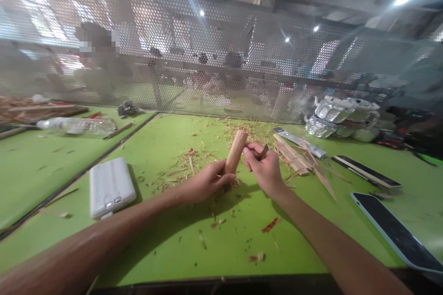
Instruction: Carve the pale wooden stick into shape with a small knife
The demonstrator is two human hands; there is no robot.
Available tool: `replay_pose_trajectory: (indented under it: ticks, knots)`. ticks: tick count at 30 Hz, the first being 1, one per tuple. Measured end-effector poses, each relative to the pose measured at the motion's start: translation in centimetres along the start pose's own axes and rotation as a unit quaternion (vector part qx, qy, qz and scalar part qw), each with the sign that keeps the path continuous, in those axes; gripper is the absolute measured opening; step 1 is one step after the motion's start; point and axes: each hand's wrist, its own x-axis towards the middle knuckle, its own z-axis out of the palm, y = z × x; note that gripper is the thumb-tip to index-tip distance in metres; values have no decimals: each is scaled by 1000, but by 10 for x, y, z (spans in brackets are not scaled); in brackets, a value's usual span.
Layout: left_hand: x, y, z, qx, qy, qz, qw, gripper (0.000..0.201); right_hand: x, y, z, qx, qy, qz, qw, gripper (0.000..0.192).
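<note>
My left hand is closed around the lower end of a pale wooden piece, which tilts up and slightly to the right above the table. Just to its right, my right hand is closed on a small dark tool; it looks like a short blade, but its working end is hidden by the fingers. My right fingertips are close beside the wood, and I cannot tell if they touch it. Thin wood shavings lie scattered beneath and behind both hands.
Left on the green table are a white power bank and a clear plastic bottle. To the right lie flat wood strips, a metal ruler, a phone and silvery teapot-like objects. A perforated screen stands behind.
</note>
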Motion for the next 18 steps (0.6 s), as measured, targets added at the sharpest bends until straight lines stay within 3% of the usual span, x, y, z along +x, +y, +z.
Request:
replay_pose_trajectory:
  ticks: [8, 14, 18]
  knots:
    - [-3, 3, 4, -2, 11, -7, 1000, 23, 1, -3, -1, -5, -13, 11, 1000, 23]
    - [-4, 9, 1, 19, 7, -24, 1000, 18, 9, -2, -8, 0, -68, 61, 996, 22]
    - [-2, 7, 0, 56, 18, -38, 998, 18, 12, 1, -8, 1, -58, 93, 994, 22]
